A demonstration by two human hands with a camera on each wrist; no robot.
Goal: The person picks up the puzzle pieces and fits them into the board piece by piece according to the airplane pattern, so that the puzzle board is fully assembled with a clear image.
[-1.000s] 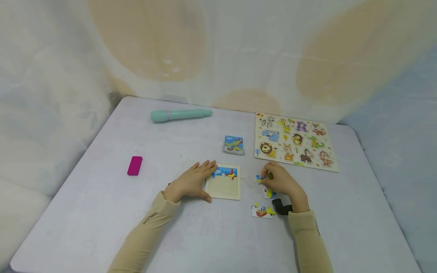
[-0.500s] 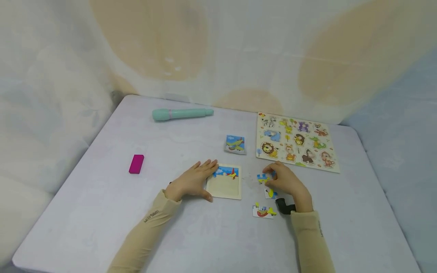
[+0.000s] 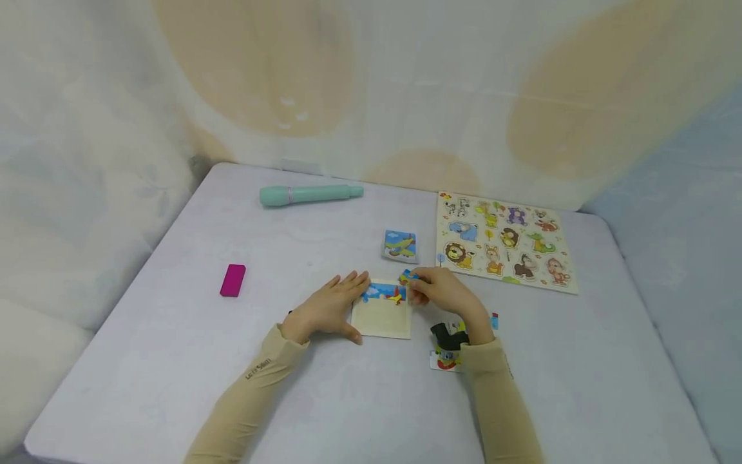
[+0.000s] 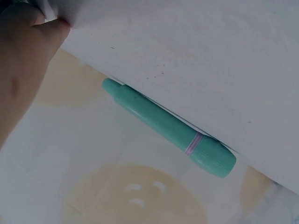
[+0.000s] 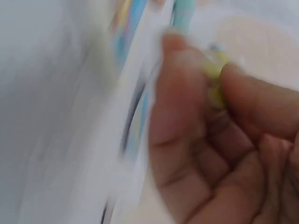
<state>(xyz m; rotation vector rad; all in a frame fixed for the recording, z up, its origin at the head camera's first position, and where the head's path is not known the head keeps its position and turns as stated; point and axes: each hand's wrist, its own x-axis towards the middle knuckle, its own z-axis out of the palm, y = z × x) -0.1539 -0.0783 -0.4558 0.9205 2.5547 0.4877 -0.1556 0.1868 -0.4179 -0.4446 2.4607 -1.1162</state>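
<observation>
My right hand (image 3: 443,290) pinches a small blue and yellow puzzle piece (image 3: 408,277) between thumb and fingers at the upper right corner of the square puzzle frame (image 3: 380,327). Blurred in the right wrist view, the piece shows yellow between the fingertips. A blue strip of fitted puzzle pieces (image 3: 379,291) with a red and yellow part fills the top of the frame. My left hand (image 3: 330,308) lies flat with fingers spread, resting on the frame's left edge. Other loose puzzle pieces (image 3: 445,365) lie under my right wrist, partly hidden by the arm and a black strap.
Behind the frame lies a small airplane picture block (image 3: 400,246). An animal puzzle board (image 3: 504,241) is at the back right. A mint-green toy microphone (image 3: 311,194) lies at the back left, and a magenta block (image 3: 233,280) sits at the left.
My right hand has picked up the blue and yellow puzzle piece from the right and carried it left to the frame's corner. The left hand has stayed in place.
</observation>
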